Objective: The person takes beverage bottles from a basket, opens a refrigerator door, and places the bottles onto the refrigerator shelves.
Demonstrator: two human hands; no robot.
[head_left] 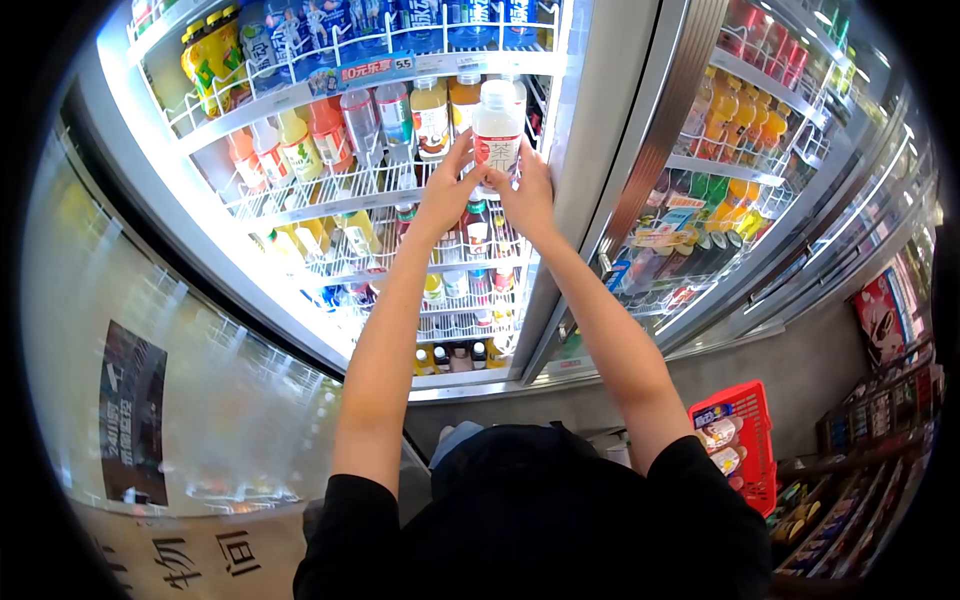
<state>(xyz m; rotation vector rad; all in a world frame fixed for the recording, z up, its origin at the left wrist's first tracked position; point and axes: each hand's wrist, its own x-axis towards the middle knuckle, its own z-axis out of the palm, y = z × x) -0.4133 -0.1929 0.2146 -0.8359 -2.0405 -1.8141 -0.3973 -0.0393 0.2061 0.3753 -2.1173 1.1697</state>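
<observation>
A clear bottle of tea drink with a white cap and a red-and-white label stands upright between my hands, in front of the second shelf of the lit fridge. My left hand grips it from the left side, low on the label. On its right side my right hand has its fingers around the lower part. Both thumbs lie on the near face of the bottle. The far fingers are hidden behind it. Juice bottles stand in the wire rack just left of the bottle.
Blue drink bottles fill the top shelf. A fridge door stands open at the left. To the right is a closed glass door with drinks behind it. A red basket holding packages is at lower right, near snack racks.
</observation>
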